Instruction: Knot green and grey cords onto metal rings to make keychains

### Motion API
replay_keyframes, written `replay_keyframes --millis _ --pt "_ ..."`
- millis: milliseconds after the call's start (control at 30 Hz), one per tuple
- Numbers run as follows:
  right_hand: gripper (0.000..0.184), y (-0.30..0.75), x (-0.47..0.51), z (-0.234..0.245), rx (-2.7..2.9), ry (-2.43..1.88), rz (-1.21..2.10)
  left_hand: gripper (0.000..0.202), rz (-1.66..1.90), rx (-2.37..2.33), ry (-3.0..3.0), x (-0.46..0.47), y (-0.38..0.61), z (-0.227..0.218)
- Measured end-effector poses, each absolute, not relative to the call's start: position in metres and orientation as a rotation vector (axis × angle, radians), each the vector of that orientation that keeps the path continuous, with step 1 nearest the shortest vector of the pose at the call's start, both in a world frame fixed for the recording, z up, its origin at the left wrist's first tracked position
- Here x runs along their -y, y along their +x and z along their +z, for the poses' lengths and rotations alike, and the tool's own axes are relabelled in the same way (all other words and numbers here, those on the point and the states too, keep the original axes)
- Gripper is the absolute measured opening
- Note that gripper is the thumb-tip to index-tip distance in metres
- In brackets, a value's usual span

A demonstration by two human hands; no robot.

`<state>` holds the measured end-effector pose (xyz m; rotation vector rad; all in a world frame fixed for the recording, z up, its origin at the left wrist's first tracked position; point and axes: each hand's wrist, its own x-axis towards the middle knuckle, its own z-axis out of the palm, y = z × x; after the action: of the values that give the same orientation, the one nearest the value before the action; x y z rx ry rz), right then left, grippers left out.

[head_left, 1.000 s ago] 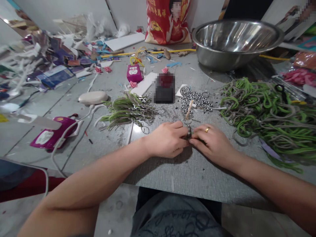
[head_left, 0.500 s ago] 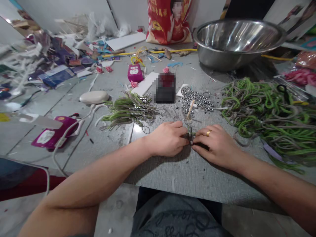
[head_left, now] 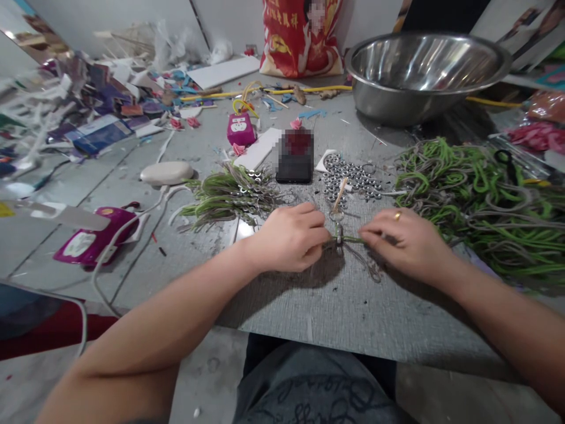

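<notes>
Between my hands lies a small metal clasp-like piece [head_left: 339, 234] with a ring [head_left: 336, 217] above it. Green cord [head_left: 352, 239] runs out from its right side, and my right hand [head_left: 404, 241], wearing a gold ring, pinches that cord between thumb and fingertips. On the other side, my left hand [head_left: 296, 237] is closed on cord close to the metal piece; the fingers hide most of what it grips. A loose grey cord [head_left: 368, 268] hangs below toward the right. Just beyond, a wooden stick [head_left: 340, 195] stands tilted beside a pile of small metal rings [head_left: 351, 176].
Finished-looking green and grey cord pieces [head_left: 233, 197] lie at left; a large cord heap [head_left: 481, 218] is at right. Behind are a phone [head_left: 295, 159], a steel basin [head_left: 424, 76] and a red bag [head_left: 302, 41]. A purple power strip [head_left: 95, 238] with cables sits left.
My right hand has moved right, away from the metal piece, drawing the green cord out. My left hand has shifted slightly up and left. Loose grey cord now shows between them.
</notes>
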<state>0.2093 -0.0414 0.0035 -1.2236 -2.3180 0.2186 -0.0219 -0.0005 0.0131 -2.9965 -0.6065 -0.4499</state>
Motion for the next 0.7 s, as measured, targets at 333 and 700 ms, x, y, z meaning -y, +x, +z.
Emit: replay_keyframes --millis 333,700 --pt "0.027 0.239 0.021 0.017 2.631 -1.634 0.655 0.022 -0.099 0.911 -2.97 -0.006 -0.029 0.025" --pt "0.02 0.233 0.031 0.025 2.742 -1.782 0.831 0.025 -0.186 0.899 -2.978 -0.002 -0.025 0.022"
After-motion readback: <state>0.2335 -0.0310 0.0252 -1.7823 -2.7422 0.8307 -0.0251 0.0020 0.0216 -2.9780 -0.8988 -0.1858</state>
